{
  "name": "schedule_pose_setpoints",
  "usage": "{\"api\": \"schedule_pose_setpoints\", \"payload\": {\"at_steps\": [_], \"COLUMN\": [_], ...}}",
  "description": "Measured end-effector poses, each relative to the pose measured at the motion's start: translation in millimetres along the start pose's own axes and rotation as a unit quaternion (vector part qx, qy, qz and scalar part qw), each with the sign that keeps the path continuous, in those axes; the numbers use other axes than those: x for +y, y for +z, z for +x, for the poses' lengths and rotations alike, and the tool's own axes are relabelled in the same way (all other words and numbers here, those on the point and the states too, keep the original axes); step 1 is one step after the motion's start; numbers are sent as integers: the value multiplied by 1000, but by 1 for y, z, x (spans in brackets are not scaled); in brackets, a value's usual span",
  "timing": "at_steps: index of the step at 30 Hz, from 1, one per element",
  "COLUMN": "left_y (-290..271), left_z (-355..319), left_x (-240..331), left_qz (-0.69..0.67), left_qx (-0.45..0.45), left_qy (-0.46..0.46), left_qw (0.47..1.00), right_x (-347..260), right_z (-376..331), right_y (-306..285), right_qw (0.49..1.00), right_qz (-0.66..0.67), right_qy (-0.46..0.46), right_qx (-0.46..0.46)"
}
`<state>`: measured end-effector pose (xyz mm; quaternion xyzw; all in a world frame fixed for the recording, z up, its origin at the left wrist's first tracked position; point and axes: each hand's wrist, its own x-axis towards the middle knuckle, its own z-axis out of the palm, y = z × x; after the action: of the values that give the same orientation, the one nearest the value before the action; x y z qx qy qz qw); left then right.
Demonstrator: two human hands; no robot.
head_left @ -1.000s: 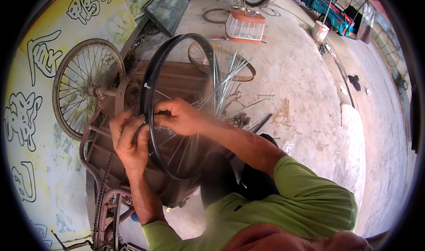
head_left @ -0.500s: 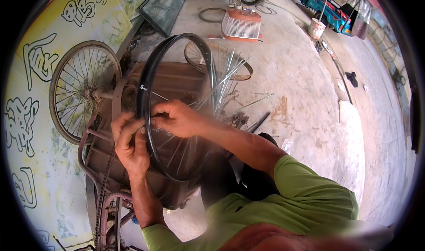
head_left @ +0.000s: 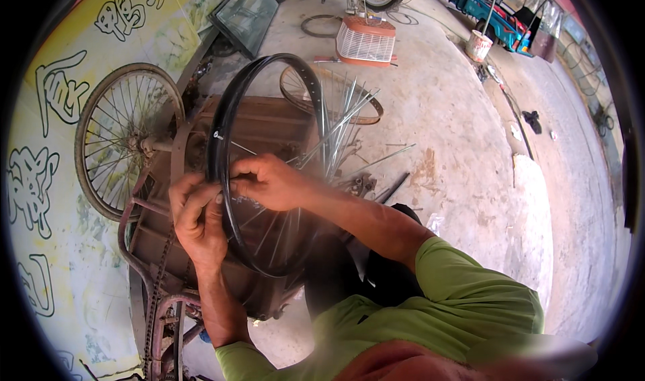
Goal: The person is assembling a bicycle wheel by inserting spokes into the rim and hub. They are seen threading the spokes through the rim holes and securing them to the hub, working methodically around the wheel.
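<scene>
A black bicycle wheel rim stands upright before me, with thin metal spokes running inside it. At the rim's left outer side is my left hand, fingers curled and thumb pressed in close against the rim. My right hand reaches inside the hoop from the right, its thumb and fingers pinched together at the same spot. Whatever small part lies between the fingertips of either hand is hidden. Higher on the rim, a silvery fitting shows where one spoke meets it. Loose spokes fan out beyond the rim's right side.
Under the rim is a rusty brown cart bed, with a spoked wheel on its left by the painted wall. A bare rusty rim lies farther back. Beyond stand an orange-and-white crate, a glass panel and a bucket.
The view has shifted very slightly. Both hands stay at the same place on the rim, with almost no change in their fingers.
</scene>
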<state>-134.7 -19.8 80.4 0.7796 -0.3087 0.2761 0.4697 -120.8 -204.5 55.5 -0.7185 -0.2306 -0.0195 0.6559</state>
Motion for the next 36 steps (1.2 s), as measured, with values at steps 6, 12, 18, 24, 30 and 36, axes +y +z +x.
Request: {"api": "schedule_pose_setpoints", "payload": {"at_steps": [6, 12, 18, 24, 30, 36], "left_y": [2, -1, -1, 1, 1, -1], "left_z": [-1, 2, -2, -2, -1, 0], "left_x": [-3, 8, -1, 5, 5, 6], "left_qz": [-6, 95, -18, 0, -2, -20], "left_qx": [3, 4, -5, 3, -9, -20], "left_qy": [-2, 25, -16, -14, -4, -7], "left_qw": [1000, 995, 1000, 1000, 1000, 1000], "right_x": [-2, -5, 2, 2, 2, 9], "right_z": [0, -1, -1, -2, -5, -4], "right_y": [1, -2, 3, 3, 1, 5], "right_qw": [1000, 999, 1000, 999, 999, 996], "right_qz": [-2, -25, 6, 8, 8, 65], "right_qy": [-3, 6, -6, -37, -42, -55], "right_qx": [19, 20, 13, 21, 23, 27]}}
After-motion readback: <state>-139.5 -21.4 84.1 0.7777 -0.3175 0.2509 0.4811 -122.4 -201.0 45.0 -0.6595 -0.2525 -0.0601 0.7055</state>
